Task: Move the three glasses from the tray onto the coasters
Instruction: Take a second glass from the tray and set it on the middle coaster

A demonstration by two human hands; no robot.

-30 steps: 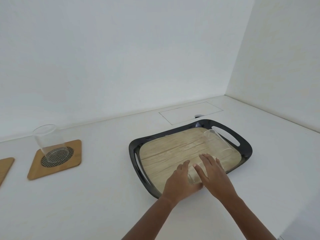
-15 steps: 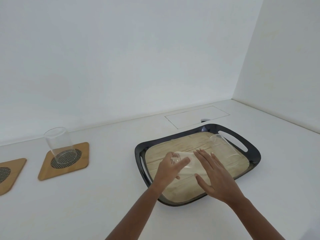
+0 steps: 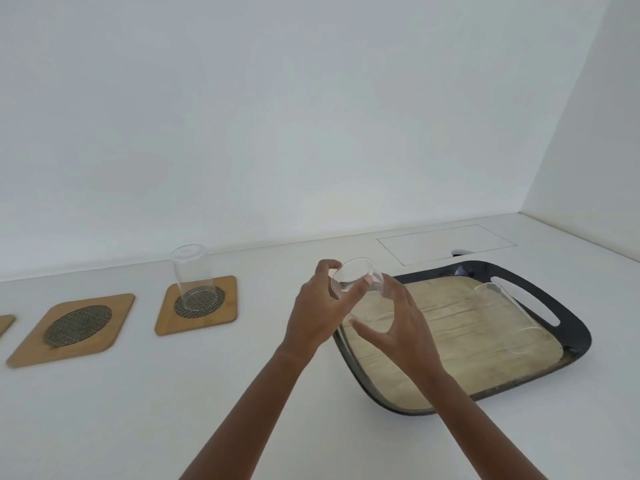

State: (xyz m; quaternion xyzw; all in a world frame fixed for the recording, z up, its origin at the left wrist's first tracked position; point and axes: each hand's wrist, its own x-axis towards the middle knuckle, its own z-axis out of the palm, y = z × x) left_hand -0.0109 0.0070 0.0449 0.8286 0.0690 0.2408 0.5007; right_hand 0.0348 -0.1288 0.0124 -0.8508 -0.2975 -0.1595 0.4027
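Note:
A clear glass (image 3: 358,285) is lifted above the left edge of the black tray (image 3: 571,327), tilted with its mouth toward me. My left hand (image 3: 320,306) grips it by the rim end. My right hand (image 3: 398,320) cups its lower end with fingers spread around it. A second glass (image 3: 509,317) lies on its side on the tray's wood-look floor at the right. A third glass (image 3: 194,277) stands upside down on a wooden coaster (image 3: 197,306). Another coaster (image 3: 74,329) with a mesh centre lies bare to its left, and a third coaster's corner (image 3: 5,323) shows at the left edge.
The white counter runs to a wall behind and a side wall at the right. A flush rectangular panel (image 3: 446,242) is set in the counter behind the tray.
The glass that lay on the tray under both hands has been picked up and carried up and left to the tray's left edge. The view has shifted left, showing more coasters.

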